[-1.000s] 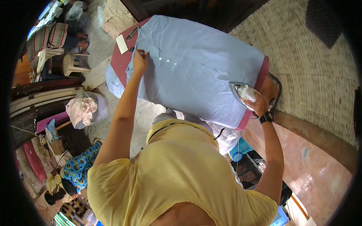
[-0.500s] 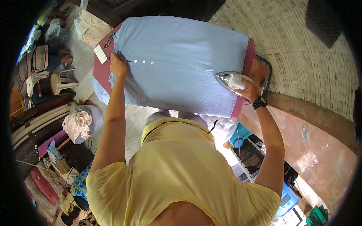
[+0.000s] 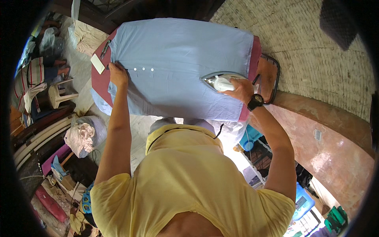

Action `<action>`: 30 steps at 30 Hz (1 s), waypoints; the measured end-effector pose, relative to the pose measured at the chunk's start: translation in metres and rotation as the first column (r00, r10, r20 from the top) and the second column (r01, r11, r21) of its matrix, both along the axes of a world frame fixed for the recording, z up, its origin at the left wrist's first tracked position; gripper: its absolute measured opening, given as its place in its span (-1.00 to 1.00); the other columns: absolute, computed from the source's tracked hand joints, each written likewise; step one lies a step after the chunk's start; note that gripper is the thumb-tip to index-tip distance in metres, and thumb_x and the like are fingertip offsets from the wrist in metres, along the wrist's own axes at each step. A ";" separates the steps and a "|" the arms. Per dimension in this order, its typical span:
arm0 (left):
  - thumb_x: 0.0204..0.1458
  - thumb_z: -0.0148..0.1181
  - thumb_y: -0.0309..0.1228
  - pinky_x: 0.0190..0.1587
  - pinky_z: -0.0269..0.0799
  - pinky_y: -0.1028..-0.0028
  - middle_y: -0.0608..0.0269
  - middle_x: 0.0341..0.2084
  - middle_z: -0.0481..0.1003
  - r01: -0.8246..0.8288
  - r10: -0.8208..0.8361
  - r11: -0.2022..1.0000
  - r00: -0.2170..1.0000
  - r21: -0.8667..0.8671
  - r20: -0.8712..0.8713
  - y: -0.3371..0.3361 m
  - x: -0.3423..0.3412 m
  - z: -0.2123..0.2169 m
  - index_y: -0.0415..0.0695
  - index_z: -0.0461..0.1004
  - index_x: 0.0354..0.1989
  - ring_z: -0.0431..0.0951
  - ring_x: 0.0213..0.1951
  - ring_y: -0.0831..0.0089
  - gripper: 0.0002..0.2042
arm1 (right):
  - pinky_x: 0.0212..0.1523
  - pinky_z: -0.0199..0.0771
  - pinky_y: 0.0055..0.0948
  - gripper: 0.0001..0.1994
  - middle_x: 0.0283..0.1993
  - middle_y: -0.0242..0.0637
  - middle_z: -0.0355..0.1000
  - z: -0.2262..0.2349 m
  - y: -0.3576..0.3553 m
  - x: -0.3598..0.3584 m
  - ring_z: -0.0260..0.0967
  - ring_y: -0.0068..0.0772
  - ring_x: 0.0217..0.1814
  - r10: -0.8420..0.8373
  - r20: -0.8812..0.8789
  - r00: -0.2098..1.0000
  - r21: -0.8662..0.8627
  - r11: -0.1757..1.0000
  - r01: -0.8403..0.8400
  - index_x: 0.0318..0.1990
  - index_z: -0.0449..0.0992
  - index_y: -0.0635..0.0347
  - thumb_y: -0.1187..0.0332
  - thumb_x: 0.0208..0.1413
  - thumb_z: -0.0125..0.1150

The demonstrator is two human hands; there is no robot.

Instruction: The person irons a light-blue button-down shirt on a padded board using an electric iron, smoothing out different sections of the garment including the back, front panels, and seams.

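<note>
A light blue buttoned shirt [image 3: 177,51] lies spread over the ironing board [image 3: 99,83], whose dark red cover shows at both ends. With my right hand [image 3: 241,90] I grip the white handle of a clothes iron [image 3: 224,82]; its metal soleplate rests on the shirt's right part, tip pointing left. My left hand [image 3: 118,74] pinches the shirt's cloth at the left end, beside a short row of white buttons. A pale card [image 3: 97,64] and a dark pen-like object [image 3: 105,49] lie on the red cover just beyond that hand.
The board's black metal frame [image 3: 276,79] juts out on the right, near a low pinkish wall [image 3: 316,130]. On the left stand a cream stool [image 3: 59,96] and a bundle of clothes in plastic [image 3: 85,136]. Another person's legs [image 3: 59,69] show at the far left.
The iron and my right hand have slid left across the shirt, away from the board's right end. My left hand keeps its hold on the cloth. The whole view has shifted slightly.
</note>
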State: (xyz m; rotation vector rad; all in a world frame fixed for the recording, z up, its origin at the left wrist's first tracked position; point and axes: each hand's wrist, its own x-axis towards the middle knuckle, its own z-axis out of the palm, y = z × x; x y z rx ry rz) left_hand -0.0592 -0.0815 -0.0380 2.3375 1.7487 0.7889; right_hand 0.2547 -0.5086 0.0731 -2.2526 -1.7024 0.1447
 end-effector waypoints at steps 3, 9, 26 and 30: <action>0.27 -0.12 -0.21 -0.36 0.39 -0.03 0.02 -0.28 0.45 0.013 -0.013 1.000 1.000 0.002 0.005 0.001 0.003 0.001 -0.12 0.22 -0.24 0.52 -0.32 -0.16 -0.78 | -0.46 0.55 -0.15 -0.42 -0.55 -0.10 0.53 0.002 0.019 -0.014 0.53 -0.10 -0.52 -0.030 -0.003 1.000 0.031 0.999 0.030 -0.38 0.60 0.15 -0.27 -0.19 0.36; 0.27 -0.11 -0.21 -0.37 0.38 -0.06 0.05 -0.24 0.44 0.005 -0.006 0.999 1.000 -0.047 -0.030 -0.001 0.001 0.007 -0.10 0.20 -0.21 0.52 -0.31 -0.15 -0.79 | -0.47 0.53 -0.16 -0.40 -0.57 -0.09 0.51 0.005 0.011 -0.010 0.52 -0.09 -0.52 -0.047 -0.034 0.998 -0.033 0.998 0.046 -0.42 0.57 0.17 -0.28 -0.19 0.36; 0.29 -0.15 -0.17 -0.40 0.45 -0.03 0.07 -0.21 0.47 0.027 -0.030 0.999 0.991 -0.024 -0.131 0.006 0.000 0.005 -0.09 0.22 -0.19 0.56 -0.37 -0.13 -0.76 | -0.43 0.58 -0.20 -0.37 -0.52 -0.13 0.54 0.011 0.036 0.000 0.55 -0.10 -0.46 -0.219 -0.001 0.976 -0.085 0.972 0.218 -0.32 0.61 0.18 -0.29 -0.19 0.36; 0.29 -0.15 -0.17 -0.41 0.45 -0.02 0.07 -0.22 0.47 0.061 -0.062 0.998 0.989 -0.012 -0.131 0.008 0.000 0.006 -0.10 0.22 -0.19 0.56 -0.37 -0.11 -0.76 | -0.41 0.54 -0.21 -0.38 -0.49 -0.07 0.53 0.010 0.036 0.001 0.54 -0.04 -0.44 -0.107 -0.034 0.994 -0.008 0.994 0.106 -0.36 0.59 0.23 -0.24 -0.25 0.45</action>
